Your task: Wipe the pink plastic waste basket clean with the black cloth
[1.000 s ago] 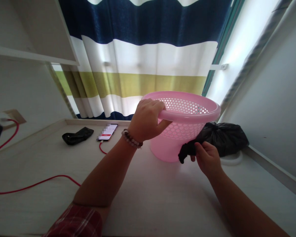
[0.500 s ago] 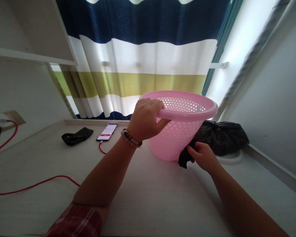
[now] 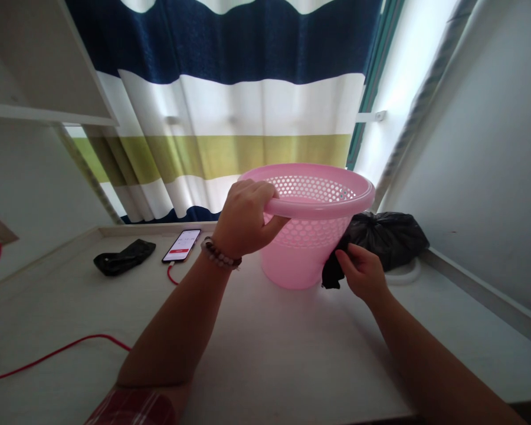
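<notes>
Behind a pale table (image 3: 269, 342), a striped curtain (image 3: 239, 100) is being lit from the far side. On the table, a pink basket (image 3: 323, 209) is being gripped firmly at its near left rim by the left hand (image 3: 248, 215), with fingers being hooked over the edge and the thumb being pressed outside. Just beside the basket's lower right wall, some black plastic (image 3: 333, 271) is being pinched by the right hand (image 3: 363, 271); whether it is being joined to the tied bag (image 3: 389, 239) behind cannot be told. Beneath that bag, a white ring (image 3: 407, 274) is being partly covered. To the left, a phone (image 3: 181, 246) is being displayed screen up, with a red cable (image 3: 172, 276) being plugged into it, and a black bundle (image 3: 124, 258) is lying nearby.
</notes>
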Available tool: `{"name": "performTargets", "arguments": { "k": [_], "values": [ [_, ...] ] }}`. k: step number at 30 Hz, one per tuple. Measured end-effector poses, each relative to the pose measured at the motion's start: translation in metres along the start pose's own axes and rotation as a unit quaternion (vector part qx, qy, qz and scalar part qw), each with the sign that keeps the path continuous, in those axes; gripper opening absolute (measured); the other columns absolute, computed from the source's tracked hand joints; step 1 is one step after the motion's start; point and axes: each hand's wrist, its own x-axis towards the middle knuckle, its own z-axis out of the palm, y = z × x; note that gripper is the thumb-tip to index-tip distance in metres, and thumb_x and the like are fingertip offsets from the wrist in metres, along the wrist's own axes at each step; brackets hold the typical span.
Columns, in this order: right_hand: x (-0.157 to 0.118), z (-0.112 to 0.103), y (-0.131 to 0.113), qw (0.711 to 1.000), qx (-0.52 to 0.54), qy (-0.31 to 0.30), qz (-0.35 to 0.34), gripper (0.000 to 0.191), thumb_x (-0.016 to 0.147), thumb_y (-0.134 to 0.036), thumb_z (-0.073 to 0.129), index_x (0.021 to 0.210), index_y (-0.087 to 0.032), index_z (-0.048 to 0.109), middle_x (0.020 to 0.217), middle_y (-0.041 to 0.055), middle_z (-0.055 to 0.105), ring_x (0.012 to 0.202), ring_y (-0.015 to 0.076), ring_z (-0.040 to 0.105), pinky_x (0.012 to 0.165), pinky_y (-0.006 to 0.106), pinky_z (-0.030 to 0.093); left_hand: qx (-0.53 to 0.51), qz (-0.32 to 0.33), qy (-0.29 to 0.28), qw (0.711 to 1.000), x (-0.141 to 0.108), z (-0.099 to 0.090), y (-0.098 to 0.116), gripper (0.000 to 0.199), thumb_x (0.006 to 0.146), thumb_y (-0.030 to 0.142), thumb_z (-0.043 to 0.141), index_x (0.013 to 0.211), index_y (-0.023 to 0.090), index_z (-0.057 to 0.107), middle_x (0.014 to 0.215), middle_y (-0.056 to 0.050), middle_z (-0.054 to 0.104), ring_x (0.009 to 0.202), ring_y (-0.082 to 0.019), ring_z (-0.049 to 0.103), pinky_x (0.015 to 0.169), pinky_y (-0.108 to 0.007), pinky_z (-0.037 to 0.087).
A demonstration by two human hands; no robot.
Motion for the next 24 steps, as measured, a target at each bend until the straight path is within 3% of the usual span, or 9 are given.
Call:
{"name": "performTargets", "arguments": {
  "k": [3,6,12,18,24],
  "values": [
    [-0.003,0.000,-0.009,0.999,0.033,0.040,-0.010,0.037,0.082,-0.039,0.054,0.059,-0.021,0.030,0.054,-0.0052,0.027,0.050,0.0091,0.028,0.045,0.023,0.023,-0.011,0.004,-0.001,1.000,0.000,0.000,-0.001,0.029,0.081,0.047,0.045,0.075,0.019,0.046,0.072,-0.003,0.052,0.072,-0.018,0.044,0.074,-0.036,0.036],
    [-0.002,0.002,-0.011,0.997,0.062,0.033,0.009,0.036,0.084,-0.041,0.051,0.061,-0.021,0.032,0.055,-0.0048,0.029,0.050,0.0094,0.028,0.044,0.023,0.023,-0.015,0.002,-0.001,1.000,0.000,0.000,-0.001,0.029,0.082,0.047,0.045,0.076,0.019,0.046,0.073,-0.003,0.052,0.073,-0.018,0.045,0.074,-0.036,0.036],
    [0.006,0.006,0.009,0.990,0.066,-0.091,0.089,0.031,0.082,-0.042,0.049,0.062,-0.019,0.044,0.053,-0.0030,0.044,0.047,0.0103,0.040,0.043,0.022,0.029,-0.012,0.000,-0.006,1.000,0.000,0.000,0.000,0.029,0.082,0.047,0.045,0.077,0.019,0.047,0.074,-0.004,0.053,0.074,-0.019,0.045,0.074,-0.036,0.036],
    [0.003,0.011,0.025,0.963,-0.095,-0.215,0.135,0.025,0.079,-0.032,0.048,0.059,-0.017,0.055,0.047,0.0003,0.053,0.040,0.0107,0.045,0.039,0.023,0.024,0.001,0.002,-0.006,1.000,0.001,0.000,0.000,0.029,0.083,0.047,0.044,0.077,0.019,0.046,0.075,-0.004,0.053,0.074,-0.019,0.044,0.075,-0.036,0.036],
    [0.003,0.009,0.019,0.956,-0.101,-0.234,0.142,0.031,0.074,-0.031,0.055,0.046,-0.017,0.052,0.043,0.0023,0.054,0.037,0.0108,0.046,0.037,0.023,0.023,0.000,0.011,-0.013,1.000,0.002,-0.001,-0.001,0.028,0.082,0.046,0.047,0.075,0.019,0.045,0.073,-0.003,0.052,0.072,-0.018,0.043,0.073,-0.035,0.036]
  ]
}}
